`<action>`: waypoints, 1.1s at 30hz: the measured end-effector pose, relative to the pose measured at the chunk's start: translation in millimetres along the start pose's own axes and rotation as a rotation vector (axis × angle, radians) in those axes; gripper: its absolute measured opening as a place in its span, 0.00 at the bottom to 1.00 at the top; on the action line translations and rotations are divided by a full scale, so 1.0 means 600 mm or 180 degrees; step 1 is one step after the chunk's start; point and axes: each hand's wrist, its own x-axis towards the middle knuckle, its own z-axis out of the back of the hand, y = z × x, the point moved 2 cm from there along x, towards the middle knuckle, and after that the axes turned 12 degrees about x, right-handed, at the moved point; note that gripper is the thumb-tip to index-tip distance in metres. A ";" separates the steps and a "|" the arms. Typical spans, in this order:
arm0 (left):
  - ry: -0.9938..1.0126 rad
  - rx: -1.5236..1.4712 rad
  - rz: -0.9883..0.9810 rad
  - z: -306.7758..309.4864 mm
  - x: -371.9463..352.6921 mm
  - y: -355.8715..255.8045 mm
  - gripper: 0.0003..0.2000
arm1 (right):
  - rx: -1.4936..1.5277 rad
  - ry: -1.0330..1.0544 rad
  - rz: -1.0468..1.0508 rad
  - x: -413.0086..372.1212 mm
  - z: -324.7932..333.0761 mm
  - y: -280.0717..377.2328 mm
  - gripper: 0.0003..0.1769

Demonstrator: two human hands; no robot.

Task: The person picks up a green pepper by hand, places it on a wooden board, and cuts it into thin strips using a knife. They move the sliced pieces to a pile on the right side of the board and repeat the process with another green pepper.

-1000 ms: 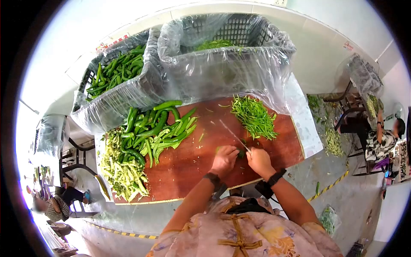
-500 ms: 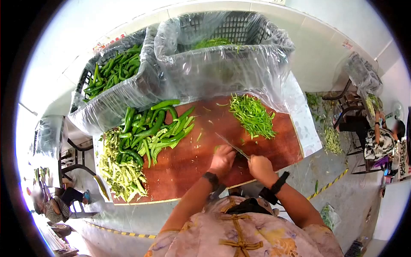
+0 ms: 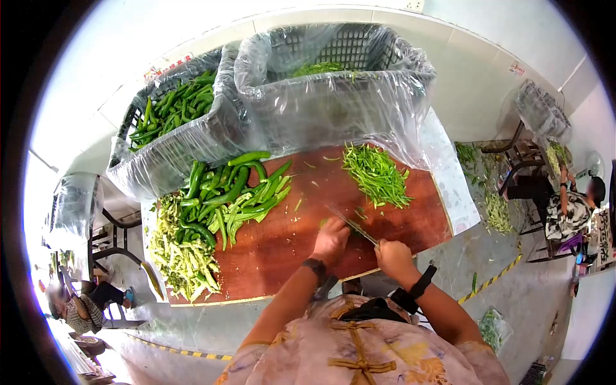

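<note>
My right hand (image 3: 394,256) is closed round the handle of a knife (image 3: 353,224), whose blade points up and left over the red-brown board (image 3: 276,263). To the left of the blade, my left hand (image 3: 331,239) rests on the board with fingers bent; a bit of green shows at its fingertips, too small to make out. Beyond the knife lies a pile of thin green pepper strips (image 3: 377,176). Whole and split green peppers (image 3: 224,192) are heaped on the left of the board, beside pale pepper cores (image 3: 183,256).
Behind the board stand two plastic-lined crates: one (image 3: 333,96) holds some green strips, the left one (image 3: 173,109) whole green peppers. A person (image 3: 568,208) sits at the far right, another (image 3: 80,308) at the far left. Scraps lie on the floor (image 3: 497,212) at right.
My right hand has moved slightly right and down with the knife, and the blade lies a little farther from my left hand. A few green strips now show beyond the blade.
</note>
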 end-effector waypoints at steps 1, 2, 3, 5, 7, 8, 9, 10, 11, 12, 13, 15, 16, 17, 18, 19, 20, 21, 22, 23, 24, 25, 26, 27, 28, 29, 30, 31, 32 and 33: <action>0.0053 0.0106 0.0001 0.000 0.002 0.000 0.04 | 0.0042 -0.0091 0.0102 -0.005 0.003 0.001 0.11; 0.0048 0.0102 -0.0004 0.000 0.005 0.000 0.04 | 0.0082 -0.0177 0.0203 -0.007 0.006 0.001 0.11; -0.0039 0.0160 -0.0053 0.001 0.005 -0.001 0.05 | 0.0080 -0.0174 0.0201 -0.006 0.007 0.000 0.11; -0.0115 0.0218 -0.0084 0.004 0.002 -0.001 0.06 | 0.0015 0.0046 0.0124 -0.001 0.002 -0.002 0.12; -0.0157 0.0077 -0.0056 0.009 0.007 -0.001 0.07 | 0.0003 0.0103 0.0090 0.011 -0.009 -0.006 0.12; -0.0160 0.0077 -0.0031 0.011 0.010 0.000 0.07 | -0.0008 0.0155 0.0051 0.017 -0.017 -0.007 0.13; -0.0063 0.0020 0.0006 0.015 0.014 -0.002 0.07 | -0.0010 0.0185 0.0058 0.026 -0.023 -0.003 0.13; 0.0045 -0.0033 0.0052 0.014 0.008 -0.004 0.08 | -0.0004 0.0166 0.0073 0.041 -0.029 0.005 0.13; 0.0045 -0.0015 0.0069 0.014 0.007 -0.003 0.08 | 0.0004 0.0118 0.0100 0.059 -0.033 0.011 0.14; -0.0034 -0.0176 0.0074 0.010 0.004 -0.002 0.08 | 0.0019 0.0116 0.0105 0.067 -0.039 0.012 0.14; -0.0138 -0.0329 0.0067 0.006 0.007 0.002 0.08 | 0.0004 -0.0013 0.0166 0.081 -0.041 0.013 0.14; -0.0170 -0.0399 0.0112 -0.002 0.002 0.007 0.09 | 0.0038 -0.0185 0.0193 0.098 -0.037 0.012 0.14; -0.0201 -0.0495 0.0152 -0.006 -0.001 0.007 0.10 | 0.0073 -0.0249 0.0160 0.103 -0.029 0.011 0.14; -0.0212 -0.0507 0.0137 -0.010 -0.002 0.006 0.10 | 0.0148 -0.0242 0.0000 0.102 -0.023 0.011 0.13; -0.0257 -0.0473 0.0111 -0.011 -0.002 0.007 0.09 | 0.0134 -0.0258 0.0008 0.095 -0.016 0.010 0.13; -0.0298 -0.0429 0.0091 -0.009 0.000 0.010 0.07 | 0.0116 -0.0158 0.0038 0.081 -0.013 0.008 0.13; -0.0292 -0.0429 0.0093 -0.008 -0.001 0.011 0.07 | 0.0108 -0.0041 0.0054 0.062 -0.012 0.006 0.12; -0.0228 -0.0379 0.0102 -0.005 -0.001 0.009 0.07 | 0.0126 -0.0001 0.0086 0.044 -0.004 0.010 0.11; -0.0168 -0.0335 0.0111 -0.004 0.000 0.007 0.06 | 0.0122 0.0007 0.0074 0.029 0.000 0.008 0.11; -0.0163 -0.0348 0.0111 -0.002 0.001 0.004 0.06 | 0.0053 0.0052 0.0037 0.016 0.003 0.004 0.11; -0.0126 -0.0299 0.0071 -0.001 0.002 0.005 0.06 | -0.0012 0.0082 -0.0007 0.009 0.005 0.000 0.11; -0.0093 -0.0239 0.0038 0.000 0.004 0.006 0.06 | -0.0027 0.0118 -0.0004 0.008 0.006 -0.002 0.11; -0.0090 -0.0240 0.0033 0.001 0.005 0.006 0.06 | -0.0024 0.0115 -0.0008 0.008 0.006 -0.003 0.11; -0.0147 -0.0194 0.0007 0.002 0.005 0.005 0.06 | -0.0052 0.0183 -0.0017 0.009 0.005 -0.004 0.11; -0.0205 -0.0148 -0.0015 0.003 0.006 0.005 0.06 | -0.0081 0.0255 -0.0022 0.012 0.003 -0.005 0.11; -0.0198 -0.0145 0.0001 0.003 0.007 0.007 0.06 | -0.0076 0.0272 -0.0017 0.016 0.002 -0.005 0.11; -0.0189 -0.0177 -0.0035 0.005 0.009 0.008 0.06 | -0.0009 0.0272 0.0035 0.023 0.003 -0.005 0.12; -0.0162 -0.0219 -0.0065 0.007 0.006 0.006 0.06 | 0.0066 0.0287 0.0072 0.025 0.001 -0.003 0.12; -0.0141 -0.0230 -0.0036 0.009 0.004 0.003 0.06 | 0.0071 0.0323 0.0063 0.031 -0.007 -0.002 0.12; -0.0149 -0.0291 -0.0012 0.010 0.008 0.004 0.06 | 0.0119 0.0268 -0.0004 0.048 -0.018 0.001 0.12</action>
